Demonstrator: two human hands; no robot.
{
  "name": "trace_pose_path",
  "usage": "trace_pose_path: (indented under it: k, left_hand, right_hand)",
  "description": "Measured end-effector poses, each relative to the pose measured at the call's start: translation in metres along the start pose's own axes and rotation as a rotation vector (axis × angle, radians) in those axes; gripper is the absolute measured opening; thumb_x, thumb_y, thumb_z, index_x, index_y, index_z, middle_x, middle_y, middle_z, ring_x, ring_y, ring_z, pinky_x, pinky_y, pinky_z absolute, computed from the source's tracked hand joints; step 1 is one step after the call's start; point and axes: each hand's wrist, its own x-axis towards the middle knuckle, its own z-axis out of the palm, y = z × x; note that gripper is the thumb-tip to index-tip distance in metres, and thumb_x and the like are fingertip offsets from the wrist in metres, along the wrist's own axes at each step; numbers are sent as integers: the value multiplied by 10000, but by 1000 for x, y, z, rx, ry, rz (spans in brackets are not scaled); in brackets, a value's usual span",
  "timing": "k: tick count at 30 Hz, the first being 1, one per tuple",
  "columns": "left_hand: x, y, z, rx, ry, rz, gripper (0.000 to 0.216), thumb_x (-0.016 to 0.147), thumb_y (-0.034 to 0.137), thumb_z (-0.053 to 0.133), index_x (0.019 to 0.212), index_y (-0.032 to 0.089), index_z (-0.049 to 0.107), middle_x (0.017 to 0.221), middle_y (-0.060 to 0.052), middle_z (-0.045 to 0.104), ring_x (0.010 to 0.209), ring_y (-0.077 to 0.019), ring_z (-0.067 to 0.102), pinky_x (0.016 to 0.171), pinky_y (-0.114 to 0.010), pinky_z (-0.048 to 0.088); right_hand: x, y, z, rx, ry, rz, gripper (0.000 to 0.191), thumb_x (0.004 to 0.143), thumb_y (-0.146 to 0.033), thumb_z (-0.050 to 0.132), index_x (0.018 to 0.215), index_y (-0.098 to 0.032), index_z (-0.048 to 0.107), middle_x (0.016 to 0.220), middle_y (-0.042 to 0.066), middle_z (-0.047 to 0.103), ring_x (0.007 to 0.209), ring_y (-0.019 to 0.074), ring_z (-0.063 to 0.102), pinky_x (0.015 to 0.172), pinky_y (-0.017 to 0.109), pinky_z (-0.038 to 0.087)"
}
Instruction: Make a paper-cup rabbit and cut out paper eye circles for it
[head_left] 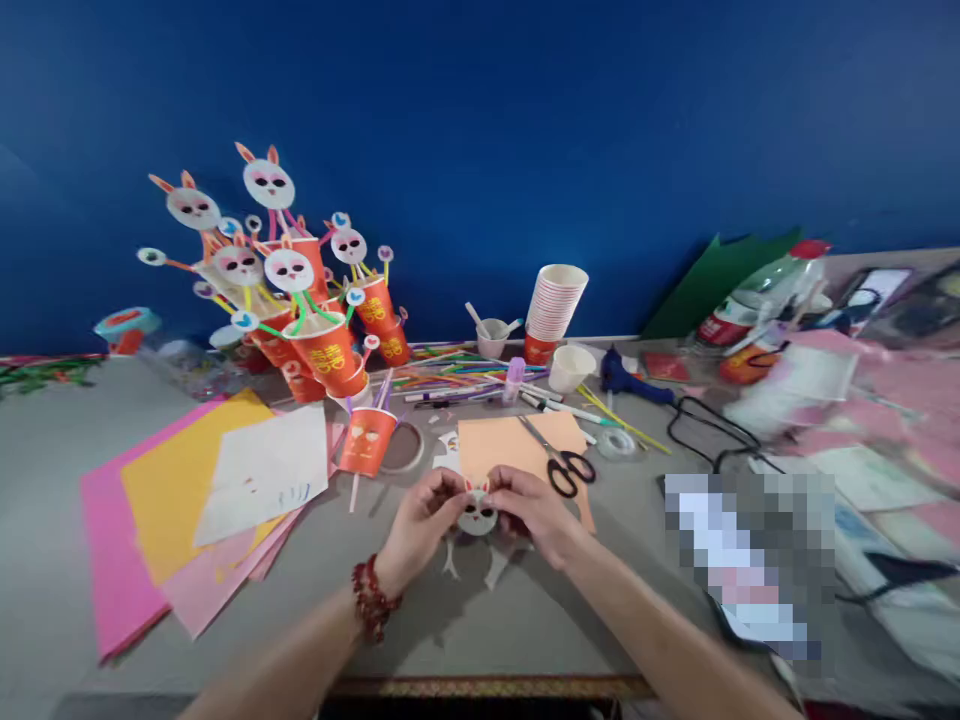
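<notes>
Between my two hands is a small white paper rabbit face [478,517] with dark eyes and upright reddish ears. My left hand [421,515], with a red bead bracelet at the wrist, pinches its left side near the ear. My right hand [536,508] pinches the other side. White paper scraps [451,560] lie on the table just below the face. Behind my hands is a sheet of peach paper [491,440], and black-handled scissors [562,470] rest open on it. A red paper cup [369,440] with purple straws lies to the left.
Finished rabbit-face cups [322,350] stand stacked at the back left, above coloured paper sheets [142,510]. Pipe cleaners, pens, a glue stick [514,382], stacked paper cups [555,305] and a blue glue gun [634,380] fill the back. A pixelated device [750,570] lies right.
</notes>
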Motion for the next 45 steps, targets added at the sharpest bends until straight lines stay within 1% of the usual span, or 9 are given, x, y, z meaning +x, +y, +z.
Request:
trace_pose_path:
  k: [4, 11, 19, 26, 32, 37, 45]
  left_hand:
    - [0, 1, -1, 24, 24, 11, 275, 787, 398, 685, 778, 151, 566, 672, 24, 524, 586, -92, 462, 537, -191, 373]
    - [-2, 5, -1, 104, 31, -30, 235, 797, 372, 657, 791, 148, 584, 700, -2, 585, 587, -104, 504, 528, -193, 391]
    - [-1, 5, -2, 119, 52, -48, 230, 775, 363, 655, 763, 145, 584, 665, 10, 561, 553, -91, 478, 497, -183, 379]
    - [-1, 4, -3, 132, 65, -35, 200, 780, 335, 648, 756, 145, 592, 655, 10, 562, 545, -90, 478, 486, -181, 376]
    - [0, 3, -3, 158, 58, -31, 193, 788, 325, 633, 749, 141, 588, 648, 10, 556, 537, -84, 465, 490, -181, 370]
    - [0, 2, -4, 139, 61, -50, 207, 782, 340, 640, 758, 143, 583, 649, 7, 565, 533, -88, 478, 489, -183, 371]
    - [0, 1, -3, 127, 87, -59, 243, 778, 373, 656, 759, 143, 579, 650, 6, 576, 528, -91, 494, 485, -186, 377]
  right_hand:
    - [-1, -1, 2, 9, 4, -3, 181, 661, -298, 676, 718, -192, 541, 579, -74, 551, 418, 44, 423, 406, 167, 276]
    - [0, -2, 0, 11, -8, -42, 150, 674, -289, 659, 704, -191, 549, 593, -58, 588, 429, 49, 424, 420, 175, 285]
    - [3, 2, 1, -23, 23, -66, 169, 690, -301, 668, 699, -192, 540, 557, -75, 538, 419, 51, 419, 418, 177, 300]
    - [3, 5, 1, -4, 11, -83, 171, 715, -302, 673, 710, -188, 545, 557, -74, 530, 421, 49, 427, 415, 170, 307]
    - [4, 8, 3, 11, 40, -88, 189, 732, -313, 682, 700, -188, 544, 524, -80, 498, 419, 50, 418, 407, 162, 308]
    - [4, 9, 4, 14, 53, -89, 191, 740, -333, 664, 709, -190, 542, 531, -77, 510, 414, 54, 424, 408, 163, 344]
    - [4, 8, 3, 50, 34, -53, 209, 711, -347, 684, 709, -185, 552, 526, -74, 516, 418, 50, 426, 407, 153, 350]
